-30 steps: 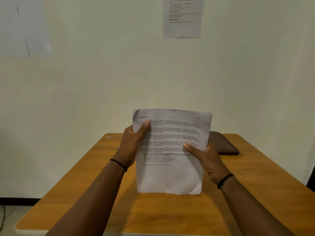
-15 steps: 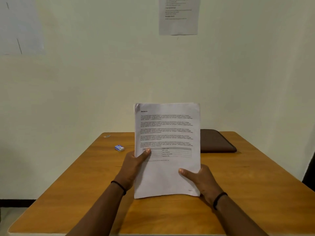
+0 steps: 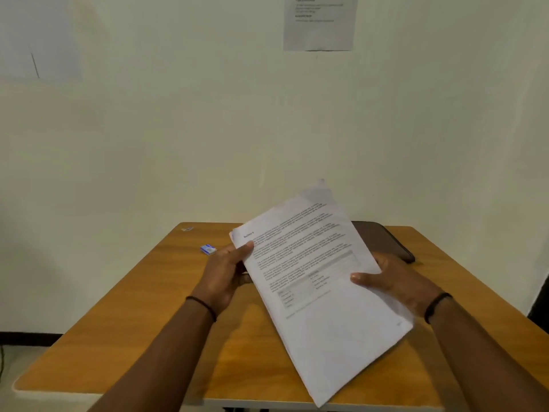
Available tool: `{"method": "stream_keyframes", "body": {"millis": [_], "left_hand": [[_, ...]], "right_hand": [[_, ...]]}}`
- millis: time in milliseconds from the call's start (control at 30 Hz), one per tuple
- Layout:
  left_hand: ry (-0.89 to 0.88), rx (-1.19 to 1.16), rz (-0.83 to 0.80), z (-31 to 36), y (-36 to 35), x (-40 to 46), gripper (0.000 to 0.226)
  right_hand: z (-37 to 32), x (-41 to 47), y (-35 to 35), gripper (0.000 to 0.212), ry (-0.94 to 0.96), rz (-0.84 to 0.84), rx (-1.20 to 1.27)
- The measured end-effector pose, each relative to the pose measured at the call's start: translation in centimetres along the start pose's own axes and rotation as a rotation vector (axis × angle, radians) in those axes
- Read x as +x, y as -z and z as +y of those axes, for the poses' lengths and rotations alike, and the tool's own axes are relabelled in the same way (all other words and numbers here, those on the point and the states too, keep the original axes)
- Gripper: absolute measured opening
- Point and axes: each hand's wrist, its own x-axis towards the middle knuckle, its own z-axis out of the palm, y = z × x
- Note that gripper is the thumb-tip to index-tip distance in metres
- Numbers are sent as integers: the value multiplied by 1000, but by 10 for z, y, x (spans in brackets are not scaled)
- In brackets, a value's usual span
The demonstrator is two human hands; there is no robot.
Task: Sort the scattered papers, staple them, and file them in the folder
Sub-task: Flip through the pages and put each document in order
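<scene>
Above the desk (image 3: 166, 316), left hand (image 3: 225, 273) and right hand (image 3: 395, 282) grip the paper stack (image 3: 320, 289), fingers pinching opposite edges; square edges flush before stapling.

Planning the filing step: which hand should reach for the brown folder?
Probably right. The right hand sits just in front of the brown folder, at the table's far right; the left hand could keep the papers.

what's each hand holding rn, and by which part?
Both grip the stack of papers, tilted above the table. Left hand pinches its left edge near the top corner; right hand pinches the right edge about midway.
</scene>
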Motion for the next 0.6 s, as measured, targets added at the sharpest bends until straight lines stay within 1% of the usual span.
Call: {"method": "stream_keyframes", "body": {"millis": [133, 267, 333, 433, 600], "left_hand": [[113, 67, -17, -4, 12, 8, 30], [211, 103, -18, -16, 17, 9, 25], [245, 123, -1, -24, 19, 11, 27], [290, 117, 25, -31, 21, 14, 32], [360, 119, 47, -37, 26, 21, 28]], "right_hand": [[7, 0, 18, 35, -81, -22, -68], [16, 7, 23, 35, -166, -45, -162], [19, 13, 23, 35, -194, -62, -246], [23, 26, 24, 37, -205, -65, -403], [39, 43, 18, 30, -209, -64, -467]]}}
